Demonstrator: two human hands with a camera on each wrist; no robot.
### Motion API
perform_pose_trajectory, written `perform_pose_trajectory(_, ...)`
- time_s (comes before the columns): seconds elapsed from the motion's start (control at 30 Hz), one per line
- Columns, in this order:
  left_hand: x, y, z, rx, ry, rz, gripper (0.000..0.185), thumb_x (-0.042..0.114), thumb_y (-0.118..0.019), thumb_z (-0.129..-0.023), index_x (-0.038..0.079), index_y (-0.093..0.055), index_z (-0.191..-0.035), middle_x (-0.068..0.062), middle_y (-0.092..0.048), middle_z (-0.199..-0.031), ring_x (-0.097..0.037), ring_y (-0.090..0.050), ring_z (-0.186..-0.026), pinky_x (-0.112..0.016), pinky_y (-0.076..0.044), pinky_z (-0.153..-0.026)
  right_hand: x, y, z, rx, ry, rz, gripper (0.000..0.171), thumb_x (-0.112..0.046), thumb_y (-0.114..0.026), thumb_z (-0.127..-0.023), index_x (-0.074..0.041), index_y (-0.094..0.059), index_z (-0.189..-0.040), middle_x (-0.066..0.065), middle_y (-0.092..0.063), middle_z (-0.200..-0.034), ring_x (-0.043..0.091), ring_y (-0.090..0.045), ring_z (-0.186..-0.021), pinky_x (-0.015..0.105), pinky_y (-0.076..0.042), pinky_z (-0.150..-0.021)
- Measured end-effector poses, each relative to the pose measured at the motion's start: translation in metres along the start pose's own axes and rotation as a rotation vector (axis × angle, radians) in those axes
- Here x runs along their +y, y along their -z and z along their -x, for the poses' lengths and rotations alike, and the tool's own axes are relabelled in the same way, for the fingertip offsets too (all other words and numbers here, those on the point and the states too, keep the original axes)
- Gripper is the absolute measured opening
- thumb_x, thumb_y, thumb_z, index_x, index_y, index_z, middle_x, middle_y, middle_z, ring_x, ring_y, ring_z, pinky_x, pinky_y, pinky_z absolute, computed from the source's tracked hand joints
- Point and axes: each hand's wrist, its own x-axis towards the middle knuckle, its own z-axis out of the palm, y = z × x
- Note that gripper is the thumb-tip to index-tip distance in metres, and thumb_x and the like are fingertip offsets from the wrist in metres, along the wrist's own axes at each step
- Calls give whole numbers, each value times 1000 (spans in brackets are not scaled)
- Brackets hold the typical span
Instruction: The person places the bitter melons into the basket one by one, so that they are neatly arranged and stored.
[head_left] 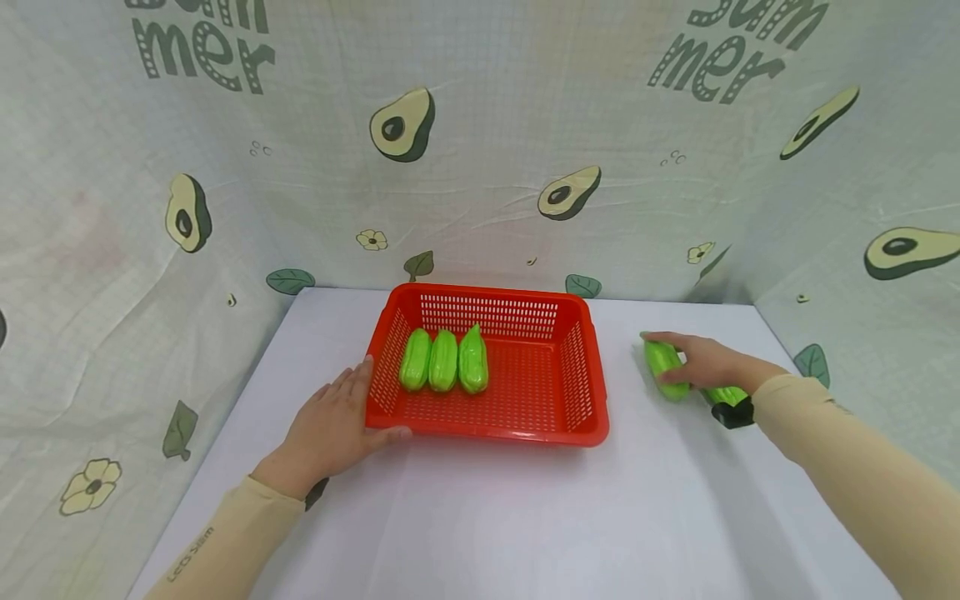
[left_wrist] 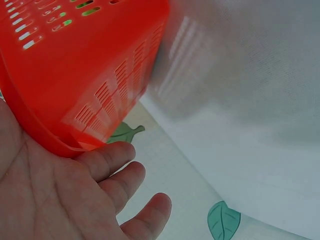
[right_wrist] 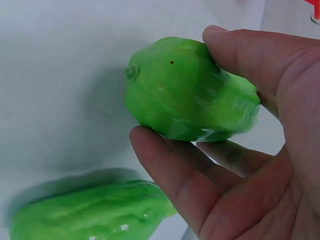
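In the head view my right hand (head_left: 708,362) grips a glossy green gourd (head_left: 663,367) at the table's right side. The right wrist view shows the gourd (right_wrist: 175,95) between thumb and fingers, its rounded end with a small nub pointing away from the palm. Another green gourd (right_wrist: 90,212) lies beside it, partly hidden by the hand and wrist in the head view (head_left: 726,395). My left hand (head_left: 330,425) touches the front left corner of a red plastic basket (head_left: 495,432), fingers extended along its side. Three green gourds (head_left: 443,361) stand side by side in the basket's left half.
The basket sits mid-table on a white tabletop (head_left: 480,517), with slotted walls and a raised rim. Cloth walls (head_left: 480,167) printed with avocados and leaves enclose the table at the back and both sides.
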Motion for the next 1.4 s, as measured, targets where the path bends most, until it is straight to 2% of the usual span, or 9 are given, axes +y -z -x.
perform_pose_trajectory(0.13, 1, 0, 0, -1, -1, -7, 123, 83, -53, -78, -8, -20, -154, -28, -36, -152, -48, -37, -137, -59, -33, -110, -4, 10, 6, 28, 30, 10, 80, -31, -75, -90, -17, -32, -157, 27, -39, -143, 41, -46, -113, 59, -49, -91)
perform_pose_trajectory(0.33, 0, 0, 1, 11, -10, -7, 123, 84, -51, -78, -8, -22, -153, -29, -37, -151, -48, -38, -136, -59, -34, -109, -15, 32, 16, 60, 75, 28, 84, -36, -76, -89, -15, -32, -156, 26, -44, -139, 28, -59, -94, 47, -51, -82)
perform_pose_trajectory(0.4, 0, -1, 1, 15, -11, -8, 123, 84, -52, -78, -9, -22, -153, -29, -37, -151, -48, -38, -136, -59, -34, -109, -22, 40, 17, 64, 85, 25, 83, -34, -76, -90, -14, -31, -157, 27, -44, -140, 26, -61, -92, 48, -52, -83)
perform_pose_trajectory(0.57, -1, -1, 1, 13, -12, -11, 123, 84, -52, -79, -9, -22, -153, -29, -36, -152, -48, -37, -137, -59, -34, -109, -43, 58, 18, 68, 118, 12, 80, -26, -74, -92, -14, -29, -157, 28, -43, -143, 33, -66, -98, 52, -54, -85)
perform_pose_trajectory(0.67, -1, -2, 0, 14, -13, -10, 122, 83, -53, -79, -9, -22, -153, -29, -36, -152, -48, -37, -137, -59, -34, -109, -57, 69, 17, 68, 140, -7, 81, -27, -73, -93, -15, -27, -158, 26, -43, -143, 37, -64, -104, 52, -54, -84)
perform_pose_trajectory(0.83, -1, -1, 1, 15, -15, -8, 121, 81, -56, -79, -9, -22, -153, -30, -37, -151, -48, -37, -137, -59, -34, -109, -84, 80, 14, 56, 163, -119, 80, -24, -72, -94, -19, -26, -159, 22, -47, -133, 40, -59, -110, 50, -57, -82)
perform_pose_trajectory(0.93, -1, -1, 1, 17, -18, -10, 121, 80, -57, -80, -9, -22, -153, -30, -36, -151, -48, -37, -137, -59, -34, -109, -102, 82, 11, 55, 186, -156, 78, -21, -72, -94, -22, -29, -158, 19, -49, -129, 39, -60, -110, 48, -57, -82)
perform_pose_trajectory(1.13, -3, -3, 0, 27, -23, -17, 122, 82, -54, -79, -9, -22, -153, -29, -36, -152, -48, -37, -137, -59, -35, -108, -138, 79, -1, 27, 232, -138, 77, -21, -73, -93, -24, -31, -157, 18, -48, -133, 37, -60, -109, 42, -58, -79)
perform_pose_trajectory(1.4, -4, -4, 0, 27, -18, -17, 123, 83, -53, -78, -9, -22, -153, -29, -35, -153, -48, -36, -137, -60, -34, -108, -182, 61, -23, -42, 295, -184, 78, -19, -75, -91, -26, -33, -157, 20, -46, -135, 38, -57, -111, 41, -58, -79)
